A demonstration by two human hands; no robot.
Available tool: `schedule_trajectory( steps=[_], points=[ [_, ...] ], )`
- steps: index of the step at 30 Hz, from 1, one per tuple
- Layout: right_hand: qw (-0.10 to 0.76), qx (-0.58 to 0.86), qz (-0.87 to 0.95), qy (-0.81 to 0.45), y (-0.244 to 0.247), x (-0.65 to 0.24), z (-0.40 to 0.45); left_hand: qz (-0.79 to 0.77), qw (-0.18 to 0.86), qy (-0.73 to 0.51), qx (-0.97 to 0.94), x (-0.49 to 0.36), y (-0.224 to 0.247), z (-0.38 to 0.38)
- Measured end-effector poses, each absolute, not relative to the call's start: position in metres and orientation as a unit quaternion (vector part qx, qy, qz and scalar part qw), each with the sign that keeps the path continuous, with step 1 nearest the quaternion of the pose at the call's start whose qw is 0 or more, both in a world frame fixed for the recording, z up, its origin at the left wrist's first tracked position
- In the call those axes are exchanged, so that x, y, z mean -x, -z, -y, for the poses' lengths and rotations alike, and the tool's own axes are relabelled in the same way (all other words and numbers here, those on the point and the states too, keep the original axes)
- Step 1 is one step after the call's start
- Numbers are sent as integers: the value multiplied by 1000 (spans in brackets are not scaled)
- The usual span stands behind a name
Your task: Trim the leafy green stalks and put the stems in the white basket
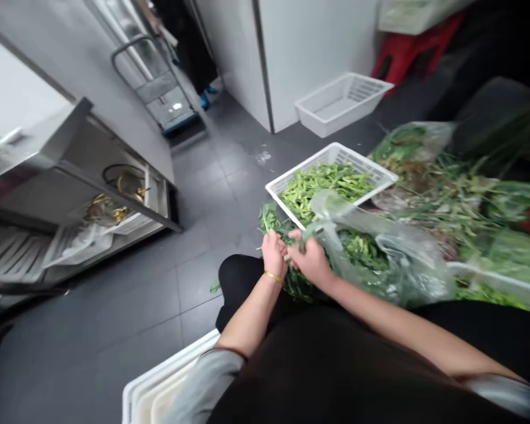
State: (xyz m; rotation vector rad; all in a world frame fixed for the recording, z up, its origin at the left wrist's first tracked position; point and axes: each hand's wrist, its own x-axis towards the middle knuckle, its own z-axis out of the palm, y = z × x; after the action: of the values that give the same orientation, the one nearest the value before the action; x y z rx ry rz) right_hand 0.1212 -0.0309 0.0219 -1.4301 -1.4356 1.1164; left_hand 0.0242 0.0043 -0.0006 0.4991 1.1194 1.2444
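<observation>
My left hand (pixel 274 254), with a yellow band at the wrist, is closed around a leafy green stalk (pixel 270 219) whose leaves stick out beyond the fingers. Close beside it, my right hand (pixel 310 259) is pinched on the greens too, with a blurred leaf at its fingertips. A pale stem end shows between the two hands. Dark leafy greens (pixel 302 288) lie below them, near my lap. Just beyond is a white plastic basket (pixel 276 187) holding cut green stems (pixel 331 182). A clear plastic bag (pixel 406 265) with more leafy greens lies right of my right hand.
Heaped vegetables (pixel 450 200) and bags cover the floor at right. Another white basket (pixel 322 126) stands by the wall, near a red stool (pixel 400 59). Stacked white tubs (pixel 135 388) are at lower left. A steel shelf (pixel 119 194), a trolley (pixel 159 88) and a person (pixel 188 47) are at left.
</observation>
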Motion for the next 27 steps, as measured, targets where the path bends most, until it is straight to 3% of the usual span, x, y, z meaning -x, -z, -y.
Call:
schedule_trajectory(
  steps=[6, 8, 13, 17, 21, 25, 27],
  points=[
    [384, 525, 526, -547, -25, -126, 14, -366, 777, -432, -275, 8, 3, 13],
    [358, 526, 563, -527, -27, -127, 0, -392, 749, -438, -306, 5, 3, 22],
    [354, 566, 663, -339, -25, -115, 30, -454, 694, -515, -217, -6, 6, 15],
    [311, 510, 716, -361, -22, -121, 49, -449, 694, -524, -204, 7, 4, 8],
    [243, 533, 676, -447, -27, -128, 14, -430, 676, -523, -292, 9, 4, 19],
    [268, 542, 663, -441, -28, -117, 14, -448, 658, -544, -264, 5, 5, 18],
    [278, 495, 706, -423, -23, -114, 32, -438, 705, -516, -212, 11, 2, 13]
  ],
)
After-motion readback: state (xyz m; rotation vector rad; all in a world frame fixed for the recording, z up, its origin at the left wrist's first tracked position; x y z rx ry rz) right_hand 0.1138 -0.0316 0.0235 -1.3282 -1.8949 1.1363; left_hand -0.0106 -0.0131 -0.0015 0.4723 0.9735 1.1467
